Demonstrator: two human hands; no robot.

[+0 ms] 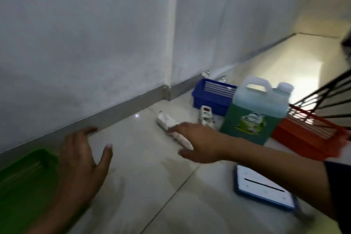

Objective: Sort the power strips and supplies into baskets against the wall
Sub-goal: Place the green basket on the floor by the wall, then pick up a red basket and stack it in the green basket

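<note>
**Right hand over power strip, left hand free**

We see the right hand (197, 141) reaching left across the pale tiled floor (152, 173), fingers spread apart, lying over the long white plastic power strip (167, 122). Contact likely; whether it grips we cannot tell. Strip lies flat on the floor, near the wall's grey skirting (117, 112).

Left hand (83, 165) is open, fingers apart, holding nothing, just right of the green plastic basket (24, 180) at near left.

A second, short white power strip with a red switch (206, 117) lies just in front of the blue plastic basket (212, 96) by the wall. Translucent jug of green liquid (254, 112) stands right of it, touching or just beside the orange plastic basket (307, 135). A white flat pad with blue edge (266, 186) lies near right.
</note>
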